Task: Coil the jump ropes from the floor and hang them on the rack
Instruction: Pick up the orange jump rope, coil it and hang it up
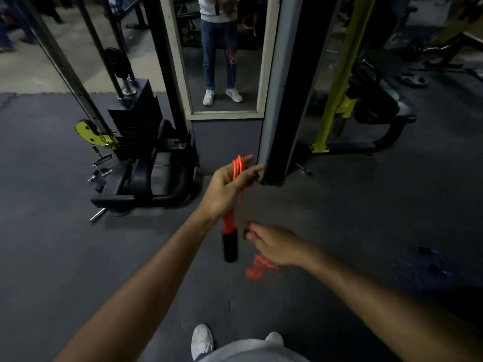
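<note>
The orange jump rope (pixel 239 169) is held in the air in front of the person, above the dark rubber floor (pixel 78 257). Several loops of cord lie stacked across the left hand (pixel 226 190), which is closed around them with the fingertips extended. One handle (pixel 230 239), orange at the top with a black grip below, hangs straight down from that hand. A single strand runs from the loops down to the right hand (pixel 274 245), whose thumb and fingers pinch it. A blurred orange bundle (pixel 258 267) hangs just below the right hand (its exact form cannot be resolved; it is probably the remaining cord or the second handle).

Step in hand, as judged: coiling, partly complete. Recommended procedure:

1. Keep the left hand clamped on the existing loops so that they do not slip off the fingers.
2. Feed each new loop with the right hand at the same length as the loops already formed.
3. Maintain light tension on the strand between the hands; slack is likely to cause twisting and tangling.
4. Let the free handle hang clear of the cord being drawn up.

A second rope, blue (pixel 428 259), lies on the floor to the right, well apart. The rack for hanging cannot be identified among the gym machines (pixel 136 142) ahead.
</note>
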